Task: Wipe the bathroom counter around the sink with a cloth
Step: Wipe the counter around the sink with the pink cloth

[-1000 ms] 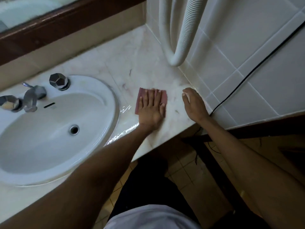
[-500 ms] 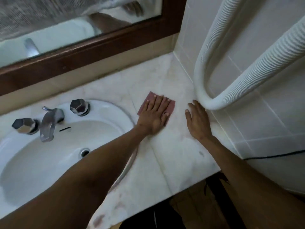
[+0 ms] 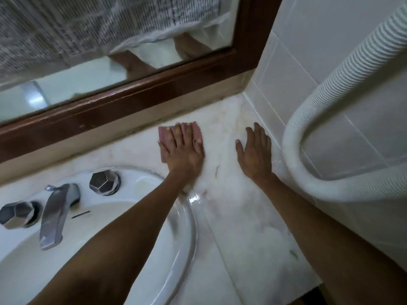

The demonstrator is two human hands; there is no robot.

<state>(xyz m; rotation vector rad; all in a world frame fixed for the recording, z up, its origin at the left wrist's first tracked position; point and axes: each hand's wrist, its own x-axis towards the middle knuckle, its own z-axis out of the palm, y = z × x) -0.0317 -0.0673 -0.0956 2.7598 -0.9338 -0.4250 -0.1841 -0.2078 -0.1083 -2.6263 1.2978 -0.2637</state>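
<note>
Bathroom counter (image 3: 242, 227), pale marble with faint reddish and brown marks, running from centre frame to the lower right edge.

Item: sink (image 3: 182, 227), white oval basin, lower left of the frame; your left forearm crosses over its rim.

Item: faucet (image 3: 55, 214), metal spout at left, flanked by two faceted metal knobs, one at far left (image 3: 16, 213) and one right of the spout (image 3: 103, 182).

Item: mirror (image 3: 110, 51), upper left, in a dark wooden frame (image 3: 132, 102) that meets the tiled wall at the corner. Reflection blurred; printed sheet or plastic visible in it, detail not legible.

Item: tiled wall (image 3: 308, 62), white, upper right, meeting the counter along its right side.

Item: hose (image 3: 330, 119), white corrugated, looping down the right of the frame, its bend hanging just above the counter near your right wrist.

Item: cloth (image 3: 164, 137), pink, lying flat on the counter at centre frame, just in front of the strip below the mirror frame and just beyond the sink rim.

Item: your left hand (image 3: 184, 148), palm down on the cloth, fingers extended and spread, pressing rather than clutching; cloth edges show at the left and past the fingertips.

Item: your right hand (image 3: 255, 150), right of centre, flat on bare marble, fingers straight and slightly splayed, holding nothing, close to the wall and apart from the cloth.
</note>
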